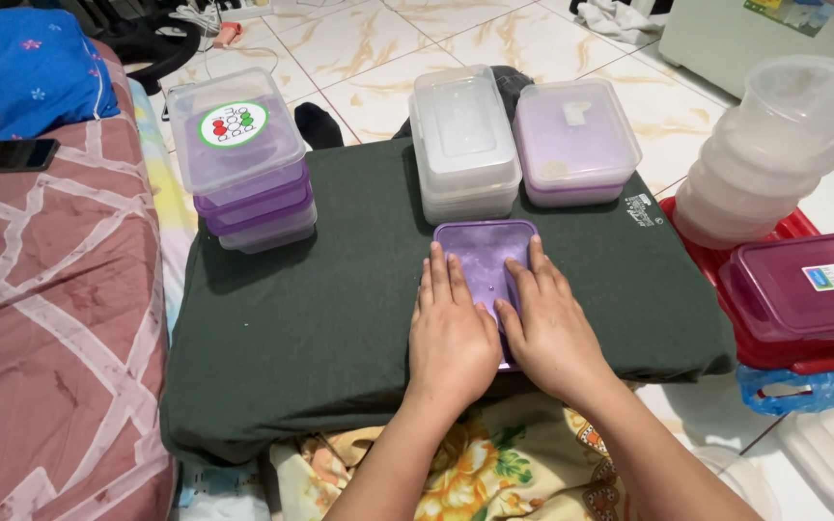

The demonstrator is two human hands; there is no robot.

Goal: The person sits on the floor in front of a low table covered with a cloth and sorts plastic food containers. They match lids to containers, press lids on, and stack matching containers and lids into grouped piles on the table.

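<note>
Head view: the purple container (484,256) is being pressed flat under both palms, left hand (451,333) and right hand (550,330) spread open, nothing gripped. It's being supported by a soft, cloth-covered tabletop (330,318), so one corner could probably be left unsealed, or the clear tubs (463,145) just beyond the fingertips could get nudged.

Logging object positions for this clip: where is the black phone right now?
In the head view the black phone lies at the far left on the pink patterned bedding, just below the blue floral pillow, well away from both hands.
</note>
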